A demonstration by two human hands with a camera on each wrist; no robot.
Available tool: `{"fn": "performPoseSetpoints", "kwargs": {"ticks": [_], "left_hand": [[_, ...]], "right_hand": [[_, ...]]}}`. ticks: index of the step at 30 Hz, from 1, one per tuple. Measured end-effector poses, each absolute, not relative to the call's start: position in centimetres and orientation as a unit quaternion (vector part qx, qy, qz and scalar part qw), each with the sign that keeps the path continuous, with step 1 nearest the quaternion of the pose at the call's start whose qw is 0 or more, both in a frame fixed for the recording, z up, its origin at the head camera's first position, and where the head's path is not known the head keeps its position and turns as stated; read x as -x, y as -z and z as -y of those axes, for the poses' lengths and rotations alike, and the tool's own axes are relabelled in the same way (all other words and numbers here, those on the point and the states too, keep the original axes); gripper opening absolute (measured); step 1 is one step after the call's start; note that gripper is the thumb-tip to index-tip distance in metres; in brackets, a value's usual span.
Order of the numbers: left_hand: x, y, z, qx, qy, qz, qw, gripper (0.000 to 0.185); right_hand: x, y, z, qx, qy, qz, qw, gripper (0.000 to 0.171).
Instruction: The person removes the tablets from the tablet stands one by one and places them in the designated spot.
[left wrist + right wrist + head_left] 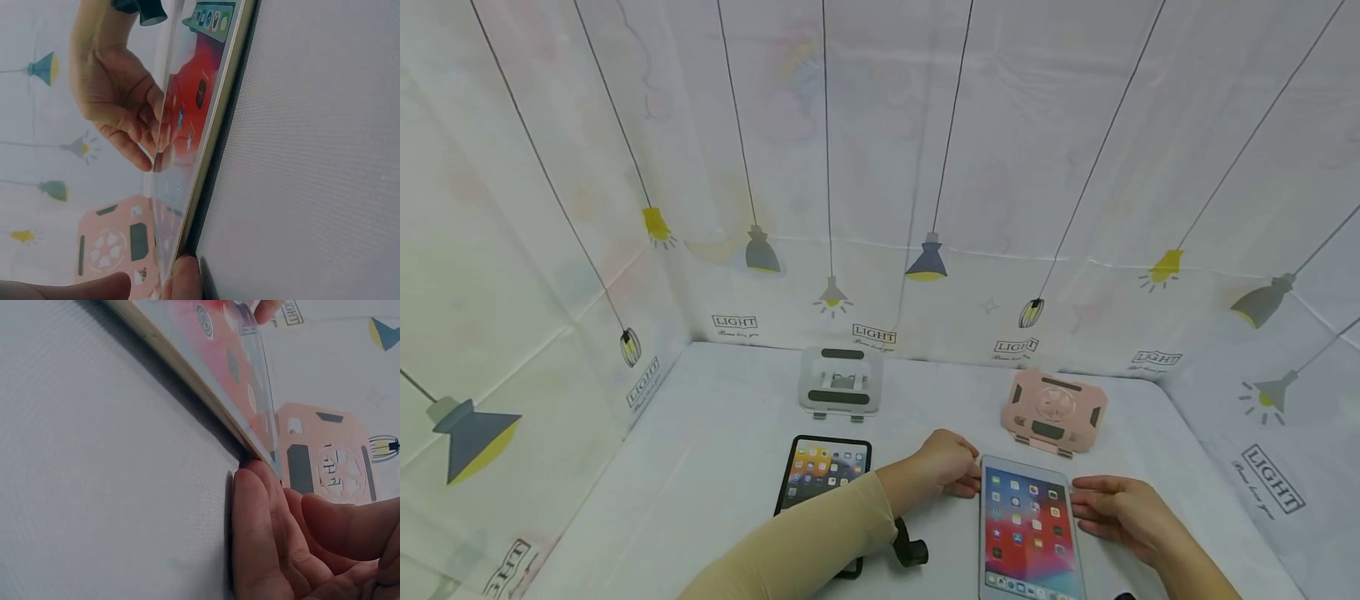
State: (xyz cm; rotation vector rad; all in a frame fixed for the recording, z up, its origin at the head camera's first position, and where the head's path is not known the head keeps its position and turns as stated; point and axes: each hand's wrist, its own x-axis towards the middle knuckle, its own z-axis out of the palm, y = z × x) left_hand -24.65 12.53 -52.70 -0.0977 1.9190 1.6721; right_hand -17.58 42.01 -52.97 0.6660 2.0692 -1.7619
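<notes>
Behind the white-framed lit tablet: pink folding stand close. Left: black-framed tablet, small black object, perhaps a clamp. Open cloth between.

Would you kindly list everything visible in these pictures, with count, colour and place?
Tablet: one, pale-framed with a lit red and blue screen, flat on the table between the hands.
Phone: one, black with a lit screen, left of the tablet, partly under the left forearm.
Silver stand: one, grey, at the back behind the phone.
Pink stand: one, pink, at the back behind the tablet.
Black object: one, beside the left forearm; kind unclear.
Table: one, white cloth cover.
Backdrop: white sheets printed with hanging lamps, on three sides.
Left hand: fingertips at the tablet's upper left edge.
Right hand: fingertips against the tablet's right edge.
</notes>
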Motion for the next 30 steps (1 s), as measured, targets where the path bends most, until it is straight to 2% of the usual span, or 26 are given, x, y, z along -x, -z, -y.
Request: {"fn": "performPoseSetpoints", "kwargs": {"ticks": [13, 30], "left_hand": [[25.1, 52.6, -11.9, 0.034, -0.628, -0.718, 0.298, 0.020], [25.6, 52.9, -10.6, -0.010, -0.633, -0.696, 0.339, 0.027]], "right_hand": [[17.6, 53.4, -43.0, -0.245, 0.662, -0.686, 0.178, 0.052], [17.1, 53.4, -43.7, -0.222, 0.692, -0.660, 0.190, 0.052]]}}
